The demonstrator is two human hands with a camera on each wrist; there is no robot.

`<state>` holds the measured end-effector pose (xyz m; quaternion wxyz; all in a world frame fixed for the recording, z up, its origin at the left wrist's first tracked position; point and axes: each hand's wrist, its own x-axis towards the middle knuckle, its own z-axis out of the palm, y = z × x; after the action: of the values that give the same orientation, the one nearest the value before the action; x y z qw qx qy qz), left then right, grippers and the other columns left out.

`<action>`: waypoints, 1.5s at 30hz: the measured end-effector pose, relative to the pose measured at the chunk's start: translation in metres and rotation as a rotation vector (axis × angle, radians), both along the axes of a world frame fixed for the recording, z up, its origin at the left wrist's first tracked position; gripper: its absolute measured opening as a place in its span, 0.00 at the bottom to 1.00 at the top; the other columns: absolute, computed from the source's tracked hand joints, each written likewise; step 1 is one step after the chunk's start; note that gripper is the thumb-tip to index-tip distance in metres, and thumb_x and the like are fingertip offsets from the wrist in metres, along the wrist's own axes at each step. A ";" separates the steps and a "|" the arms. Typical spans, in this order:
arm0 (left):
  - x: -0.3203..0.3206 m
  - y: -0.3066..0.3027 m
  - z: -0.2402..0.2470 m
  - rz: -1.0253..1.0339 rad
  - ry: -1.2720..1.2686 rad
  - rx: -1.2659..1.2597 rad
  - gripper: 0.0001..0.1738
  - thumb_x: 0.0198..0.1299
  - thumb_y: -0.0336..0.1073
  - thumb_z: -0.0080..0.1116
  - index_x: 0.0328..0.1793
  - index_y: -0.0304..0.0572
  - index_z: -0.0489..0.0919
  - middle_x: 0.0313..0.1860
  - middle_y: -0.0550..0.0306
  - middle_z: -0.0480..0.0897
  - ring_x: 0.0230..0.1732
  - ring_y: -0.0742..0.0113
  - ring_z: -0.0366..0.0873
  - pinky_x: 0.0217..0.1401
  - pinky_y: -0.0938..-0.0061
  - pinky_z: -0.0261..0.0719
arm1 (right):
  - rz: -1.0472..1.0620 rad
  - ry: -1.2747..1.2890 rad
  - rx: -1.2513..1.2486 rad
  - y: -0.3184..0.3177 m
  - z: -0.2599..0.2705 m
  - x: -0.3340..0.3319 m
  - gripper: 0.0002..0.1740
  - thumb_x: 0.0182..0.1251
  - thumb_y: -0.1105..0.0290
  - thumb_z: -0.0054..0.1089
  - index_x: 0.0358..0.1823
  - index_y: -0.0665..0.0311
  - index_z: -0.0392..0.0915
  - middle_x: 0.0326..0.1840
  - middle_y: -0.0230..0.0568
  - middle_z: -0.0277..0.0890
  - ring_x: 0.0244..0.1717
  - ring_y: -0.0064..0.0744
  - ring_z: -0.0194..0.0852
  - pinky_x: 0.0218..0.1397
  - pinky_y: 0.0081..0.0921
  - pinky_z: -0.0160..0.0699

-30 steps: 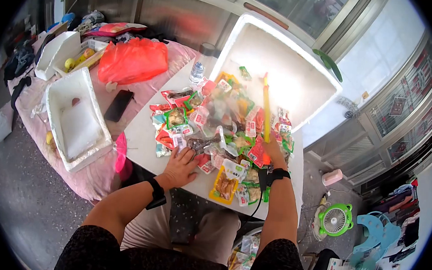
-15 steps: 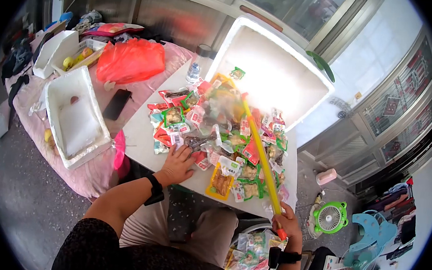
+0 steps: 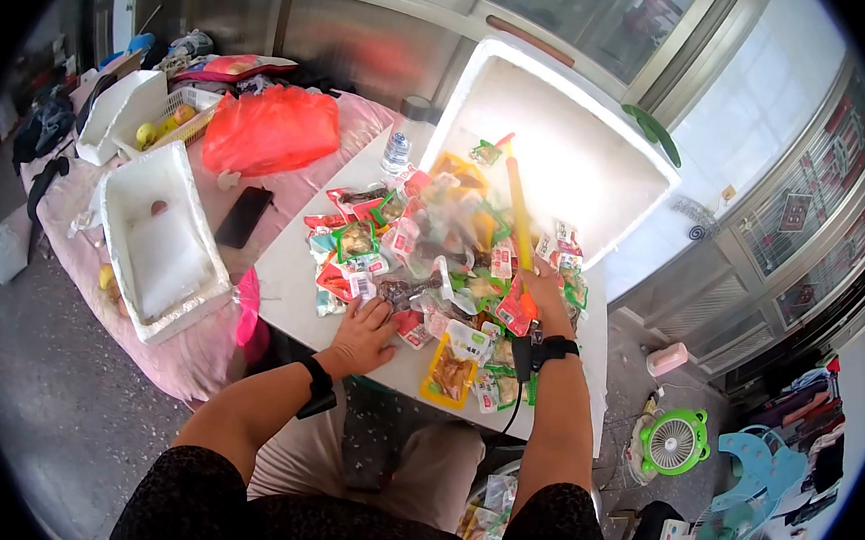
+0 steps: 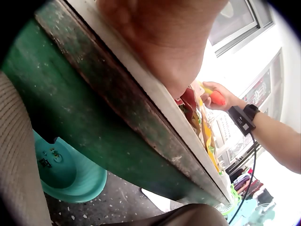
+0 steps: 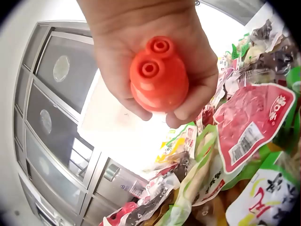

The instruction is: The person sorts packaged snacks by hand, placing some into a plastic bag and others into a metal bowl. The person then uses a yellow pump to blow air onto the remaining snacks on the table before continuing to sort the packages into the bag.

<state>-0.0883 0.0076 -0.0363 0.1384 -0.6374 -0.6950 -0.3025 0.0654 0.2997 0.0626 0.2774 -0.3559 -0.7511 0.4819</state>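
The right hand grips the lower end of a long yellow stick, whose top reaches over the heap toward the foam box. In the right wrist view, fingers curl round its red end cap. The left hand rests with spread fingers at the table's front edge, fingertips against the packets. Colourful sealed food packets lie heaped across the white table. The left wrist view shows the heel of the left hand on the table edge.
A large white foam box leans behind the heap, a clear bottle at its left. A pink-covered surface on the left bears a smaller foam box, a phone and a red bag. More packets lie below the table.
The right hand and the yellow stick swung down toward the lap at the table's front right, then came back up over the heap. The left hand has stayed at the table edge.
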 end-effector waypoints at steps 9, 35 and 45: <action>0.000 -0.001 0.001 -0.010 -0.002 0.008 0.24 0.37 0.45 0.58 0.44 0.45 0.73 0.52 0.50 0.65 0.59 0.55 0.56 0.60 0.50 0.48 | 0.069 -0.266 0.181 -0.020 -0.017 -0.013 0.25 0.50 0.71 0.52 0.51 0.68 0.62 0.32 0.42 0.70 0.26 0.32 0.70 0.29 0.27 0.70; 0.002 -0.003 -0.004 0.028 0.015 0.046 0.25 0.37 0.46 0.59 0.45 0.48 0.72 0.51 0.51 0.65 0.59 0.55 0.57 0.60 0.50 0.48 | -0.038 0.045 -0.478 -0.117 -0.002 0.115 0.28 0.54 0.72 0.48 0.59 0.57 0.54 0.21 0.41 0.67 0.13 0.32 0.65 0.16 0.27 0.66; 0.005 -0.006 -0.001 0.047 0.043 0.101 0.26 0.37 0.47 0.59 0.46 0.49 0.72 0.52 0.50 0.65 0.59 0.54 0.57 0.60 0.49 0.48 | 0.177 -0.095 -0.586 -0.190 0.019 0.175 0.28 0.54 0.73 0.51 0.59 0.51 0.57 0.24 0.44 0.70 0.15 0.32 0.67 0.16 0.25 0.66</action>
<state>-0.0830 0.0019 -0.0370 0.1923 -0.6195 -0.6906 -0.3198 0.2402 0.1094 0.0814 0.0848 -0.3761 -0.6204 0.6830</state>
